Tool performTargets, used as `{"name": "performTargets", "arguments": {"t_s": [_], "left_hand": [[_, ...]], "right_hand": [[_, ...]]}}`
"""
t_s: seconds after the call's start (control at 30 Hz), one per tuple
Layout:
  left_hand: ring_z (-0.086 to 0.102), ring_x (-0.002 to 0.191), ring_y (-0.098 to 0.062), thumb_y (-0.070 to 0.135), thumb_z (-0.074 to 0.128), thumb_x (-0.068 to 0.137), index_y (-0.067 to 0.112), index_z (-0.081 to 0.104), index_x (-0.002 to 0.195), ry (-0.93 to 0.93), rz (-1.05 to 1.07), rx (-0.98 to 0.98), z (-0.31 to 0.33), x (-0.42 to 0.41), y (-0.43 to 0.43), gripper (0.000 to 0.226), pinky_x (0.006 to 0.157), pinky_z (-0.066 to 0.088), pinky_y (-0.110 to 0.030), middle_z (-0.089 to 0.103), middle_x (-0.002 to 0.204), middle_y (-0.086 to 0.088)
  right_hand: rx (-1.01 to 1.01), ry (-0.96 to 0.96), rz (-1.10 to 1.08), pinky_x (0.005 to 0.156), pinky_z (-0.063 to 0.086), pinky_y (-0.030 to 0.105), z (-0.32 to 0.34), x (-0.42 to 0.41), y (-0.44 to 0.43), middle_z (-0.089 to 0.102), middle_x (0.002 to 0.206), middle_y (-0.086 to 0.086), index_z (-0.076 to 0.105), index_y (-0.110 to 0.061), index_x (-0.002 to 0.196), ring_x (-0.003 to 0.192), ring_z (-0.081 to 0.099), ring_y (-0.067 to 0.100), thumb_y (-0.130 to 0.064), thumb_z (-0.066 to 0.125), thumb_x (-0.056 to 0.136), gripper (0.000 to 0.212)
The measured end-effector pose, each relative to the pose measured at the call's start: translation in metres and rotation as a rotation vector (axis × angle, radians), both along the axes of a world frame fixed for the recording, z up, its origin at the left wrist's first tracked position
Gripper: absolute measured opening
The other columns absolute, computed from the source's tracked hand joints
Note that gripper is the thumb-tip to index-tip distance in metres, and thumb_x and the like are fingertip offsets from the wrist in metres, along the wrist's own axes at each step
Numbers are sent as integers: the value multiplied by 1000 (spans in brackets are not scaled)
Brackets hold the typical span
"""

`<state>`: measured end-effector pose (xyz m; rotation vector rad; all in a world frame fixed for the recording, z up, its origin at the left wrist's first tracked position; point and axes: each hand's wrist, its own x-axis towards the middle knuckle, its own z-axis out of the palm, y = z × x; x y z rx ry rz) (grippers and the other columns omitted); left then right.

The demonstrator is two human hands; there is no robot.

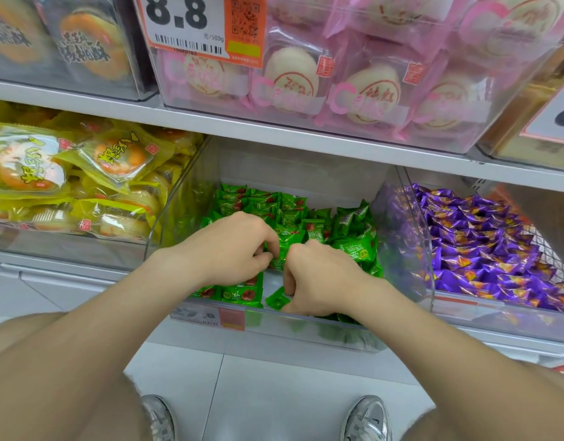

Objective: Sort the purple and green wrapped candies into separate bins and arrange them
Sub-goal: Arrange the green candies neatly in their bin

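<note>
Presently, left hand (232,246) and right hand (318,278) each pinch green candies (353,249) inside the middle bin (306,332). Purple candies (484,249) fill the neighbouring bin (497,316).

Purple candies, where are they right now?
Head view, right side: the purple candies fill the clear bin directly right of the green candies.

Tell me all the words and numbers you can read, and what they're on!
"8.8": orange-edged price tag.
"元/500g": same tag, under the number.
"27.8", faint: price label on the bin of green candies.
"8", cut off: sign at the right edge.
Packet writing and barcode digits: too blurred.
</note>
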<state>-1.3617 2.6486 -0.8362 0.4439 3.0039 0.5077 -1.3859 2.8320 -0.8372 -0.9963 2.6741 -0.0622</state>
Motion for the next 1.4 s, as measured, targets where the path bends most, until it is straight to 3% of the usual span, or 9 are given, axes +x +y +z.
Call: {"name": "performTargets", "arguments": {"t_s": [0.13, 0.2, 0.3, 0.4, 0.5, 0.6, 0.73, 1.03, 1.4], "left_hand": [[61, 87, -1, 14, 68, 91, 38, 73, 111, -33, -31, 42, 5, 0, -3, 32, 81, 53, -28, 67, 97, 16], [64, 92, 0, 20, 80, 83, 41, 70, 114, -62, -58, 110, 8, 1, -4, 39, 80, 53, -22, 67, 104, 20], [69, 92, 4, 37, 87, 82, 38, 74, 110, -74, -26, 304, 13, 2, -3, 31, 82, 56, -19, 73, 95, 17], [70, 81, 3, 42, 85, 85, 35, 80, 99, -47, 39, 350, 20, 2, -5, 16, 75, 54, -19, 75, 79, 17], [71, 77, 3, 41, 85, 85, 34, 80, 93, -96, 57, 360, 23, 4, -8, 12, 65, 44, -10, 76, 76, 19], [71, 78, 3, 39, 83, 88, 33, 79, 95, -137, 40, 302, 18, 4, -4, 10, 71, 52, -19, 77, 78, 17], [64, 74, 3, 29, 79, 92, 34, 75, 107, -8, 84, 100, 4, 2, -5, 16, 75, 60, -33, 71, 83, 16], [58, 79, -1, 19, 69, 87, 37, 71, 108, 15, 113, 10, -2, -1, -10, 28, 75, 59, -40, 63, 89, 16], [57, 86, -10, 50, 78, 83, 35, 71, 100, 83, 52, -88, -6, -5, 8, 23, 74, 51, -35, 56, 89, 15]], "right_hand": [[-145, -181, -161, 73, 63, 34, 16, -14, 10, 73, 72, -12, 81, -26, 77, 74, 67, 5, -37, 84, 68, 15], [-305, -257, -278, 64, 58, 27, 27, -21, 16, 71, 66, -13, 83, -25, 77, 59, 61, -1, -36, 81, 74, 11], [-488, -405, -387, 59, 49, 30, 38, -25, 24, 60, 61, -3, 81, -16, 84, 57, 52, 11, -34, 76, 84, 19], [-549, -508, -342, 67, 60, 37, 41, -24, 31, 75, 71, 5, 83, -22, 91, 62, 65, 18, -51, 79, 87, 29], [-484, -324, -184, 78, 63, 44, 35, -27, 34, 78, 85, 2, 82, -27, 103, 74, 72, 16, -50, 89, 78, 35], [-348, -167, -95, 90, 57, 34, 29, -29, 33, 73, 101, -9, 77, -28, 114, 98, 68, 8, -42, 87, 84, 35], [-182, -57, -84, 85, 42, 33, 15, -27, 30, 61, 111, 0, 65, -28, 119, 117, 53, 19, -37, 78, 93, 31], [-220, 77, -125, 75, 56, 37, -6, -18, 9, 62, 94, -2, 69, -33, 96, 94, 63, 24, -40, 87, 76, 28], [-102, 183, -148, 63, 41, 34, -4, -25, 3, 62, 90, -2, 60, -28, 80, 88, 63, 27, -59, 94, 61, 50]]}}
